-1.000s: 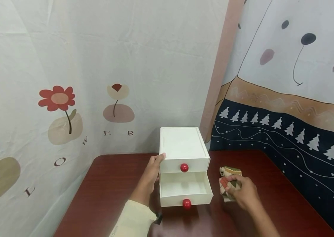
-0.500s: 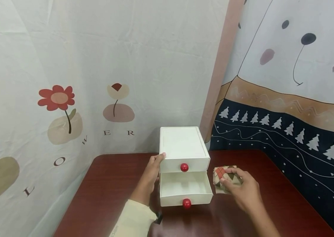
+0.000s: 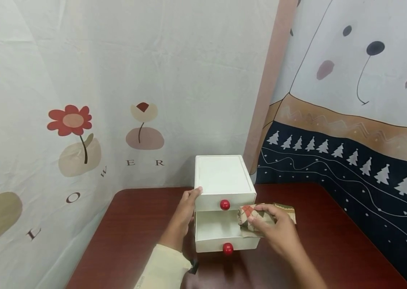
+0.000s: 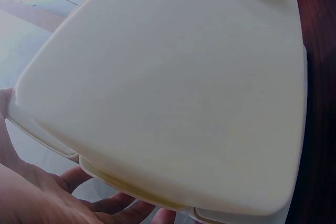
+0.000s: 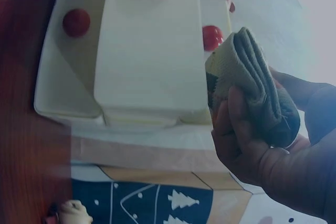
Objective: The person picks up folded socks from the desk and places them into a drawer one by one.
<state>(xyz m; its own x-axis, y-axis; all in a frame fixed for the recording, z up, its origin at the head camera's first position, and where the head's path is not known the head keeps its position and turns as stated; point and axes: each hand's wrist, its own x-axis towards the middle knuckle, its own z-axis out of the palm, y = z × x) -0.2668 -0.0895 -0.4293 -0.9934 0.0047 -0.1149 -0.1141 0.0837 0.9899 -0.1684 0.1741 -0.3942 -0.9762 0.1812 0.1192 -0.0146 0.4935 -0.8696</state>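
A white drawer unit [image 3: 221, 172] with red knobs stands on the table. Its middle drawer [image 3: 221, 243] is pulled out; the top drawer and the bottom one, which shows in the right wrist view, are pushed in. My left hand [image 3: 183, 212] grips the unit's left side, thumb on the top front edge and curved fingers [image 4: 115, 203] along the side. In my right hand [image 3: 282, 230] a folded argyle sock [image 3: 248, 220], beige, red and green, is pinched at the drawer's right rim, partly over its opening. Ribbed folded layers of the sock show in the right wrist view.
A green and yellow striped fabric piece [image 3: 286, 210] shows behind my right hand, mostly hidden. In the right wrist view a cream rolled item [image 5: 73, 213] lies at the table's lower edge. Printed cloth [image 3: 189, 80] hangs behind the dark red table [image 3: 134, 224].
My right hand has carried the folded sock leftward, from the table to the right rim of the pulled-out drawer. The green striped piece shows again behind it. My left hand has stayed put.
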